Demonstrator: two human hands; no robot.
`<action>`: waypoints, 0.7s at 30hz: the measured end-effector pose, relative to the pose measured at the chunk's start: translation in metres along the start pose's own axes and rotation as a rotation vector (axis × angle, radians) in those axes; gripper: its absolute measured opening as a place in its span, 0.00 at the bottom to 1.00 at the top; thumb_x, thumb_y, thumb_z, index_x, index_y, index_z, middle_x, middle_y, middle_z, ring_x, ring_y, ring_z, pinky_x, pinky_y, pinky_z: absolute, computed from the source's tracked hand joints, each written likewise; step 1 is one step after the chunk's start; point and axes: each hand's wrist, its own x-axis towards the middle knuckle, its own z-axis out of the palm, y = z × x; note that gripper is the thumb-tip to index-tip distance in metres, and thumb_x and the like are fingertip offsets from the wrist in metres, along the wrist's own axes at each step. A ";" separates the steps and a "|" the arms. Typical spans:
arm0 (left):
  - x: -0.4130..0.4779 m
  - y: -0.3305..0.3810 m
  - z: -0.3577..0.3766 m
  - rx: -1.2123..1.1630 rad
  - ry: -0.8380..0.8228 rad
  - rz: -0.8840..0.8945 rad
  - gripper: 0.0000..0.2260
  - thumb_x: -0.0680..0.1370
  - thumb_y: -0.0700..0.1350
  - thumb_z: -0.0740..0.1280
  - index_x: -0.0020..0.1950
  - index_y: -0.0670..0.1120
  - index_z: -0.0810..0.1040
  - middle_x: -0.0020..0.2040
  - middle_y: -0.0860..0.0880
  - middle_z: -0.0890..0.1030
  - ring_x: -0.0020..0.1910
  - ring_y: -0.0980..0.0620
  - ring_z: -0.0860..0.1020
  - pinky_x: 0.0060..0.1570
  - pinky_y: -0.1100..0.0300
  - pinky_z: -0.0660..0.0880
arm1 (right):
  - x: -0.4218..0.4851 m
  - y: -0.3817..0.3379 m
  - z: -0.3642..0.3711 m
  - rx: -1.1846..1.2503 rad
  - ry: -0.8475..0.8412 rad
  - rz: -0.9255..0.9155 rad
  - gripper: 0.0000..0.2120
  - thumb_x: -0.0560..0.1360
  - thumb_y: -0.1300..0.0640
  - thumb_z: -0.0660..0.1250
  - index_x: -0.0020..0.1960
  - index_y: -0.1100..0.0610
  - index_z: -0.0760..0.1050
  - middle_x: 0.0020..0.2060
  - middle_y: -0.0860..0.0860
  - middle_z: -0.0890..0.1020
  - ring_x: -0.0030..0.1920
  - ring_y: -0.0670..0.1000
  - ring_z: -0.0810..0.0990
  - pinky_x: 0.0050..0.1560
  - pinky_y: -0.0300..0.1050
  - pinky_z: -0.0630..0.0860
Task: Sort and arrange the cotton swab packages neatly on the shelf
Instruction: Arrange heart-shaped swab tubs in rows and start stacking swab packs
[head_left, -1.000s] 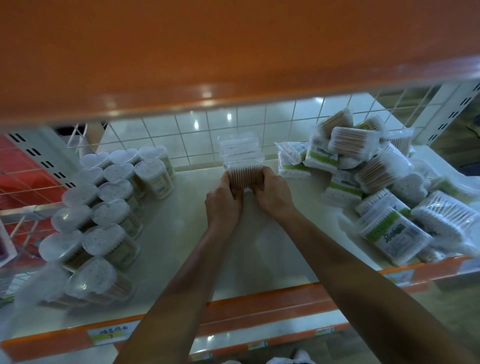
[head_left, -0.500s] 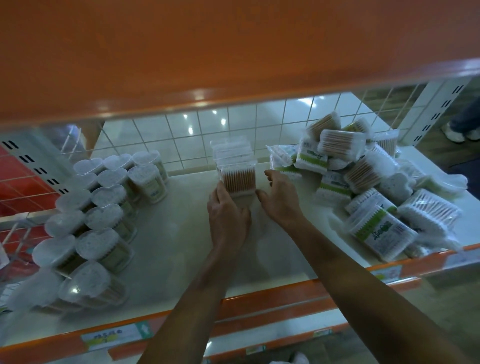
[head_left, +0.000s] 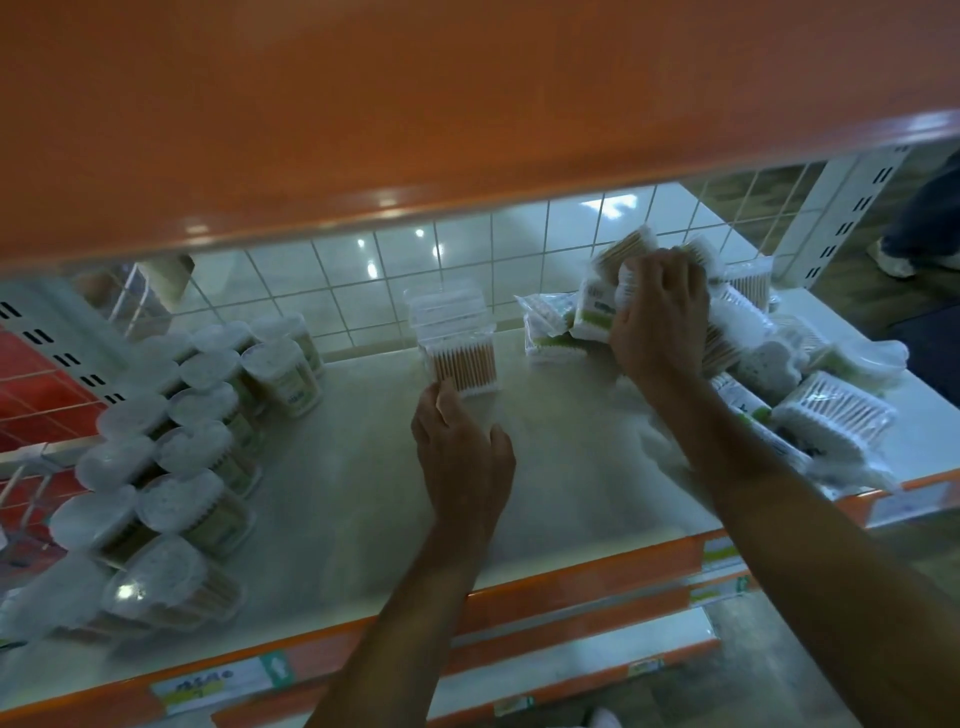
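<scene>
Clear square plastic boxes of wooden-stick cotton swabs (head_left: 457, 345): rowed front-to-back, mid pale shelf (head_left: 571, 467). Left hand (head_left: 460, 457), loosely bent, empty, touches front box, likely squaring it. Right of boxes: unsorted heap of white-and-green bagged swab packs (head_left: 810, 415); right hand (head_left: 660, 317) grips one bagged swab pack (head_left: 602, 301). Left of boxes: round clear lidded tubs (head_left: 208, 415). Orange upper shelf board (head_left: 415, 130) overhangs, limiting reach

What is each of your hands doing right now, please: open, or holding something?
Left hand: open, fingertips at the clear swab box.
Right hand: closed, gripping a bagged swab pack in the pile.
</scene>
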 end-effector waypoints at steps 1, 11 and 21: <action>0.000 0.000 0.000 0.002 -0.004 0.000 0.30 0.69 0.40 0.70 0.69 0.36 0.66 0.66 0.37 0.68 0.65 0.38 0.66 0.63 0.48 0.66 | 0.005 0.006 -0.001 -0.037 -0.018 0.015 0.20 0.71 0.63 0.64 0.63 0.64 0.69 0.61 0.63 0.72 0.64 0.64 0.67 0.65 0.57 0.64; 0.006 0.002 0.000 0.065 -0.093 0.026 0.23 0.71 0.43 0.67 0.66 0.41 0.72 0.60 0.40 0.73 0.60 0.40 0.69 0.58 0.49 0.69 | 0.012 0.029 -0.003 -0.132 -0.208 0.091 0.32 0.66 0.62 0.73 0.66 0.62 0.64 0.64 0.62 0.68 0.63 0.63 0.66 0.60 0.59 0.68; -0.002 0.001 -0.003 -0.017 -0.126 0.067 0.22 0.69 0.41 0.67 0.64 0.44 0.74 0.59 0.42 0.74 0.59 0.42 0.70 0.60 0.52 0.69 | -0.008 0.017 -0.004 0.079 -0.076 0.058 0.27 0.64 0.64 0.70 0.63 0.59 0.70 0.60 0.60 0.73 0.62 0.63 0.67 0.59 0.57 0.66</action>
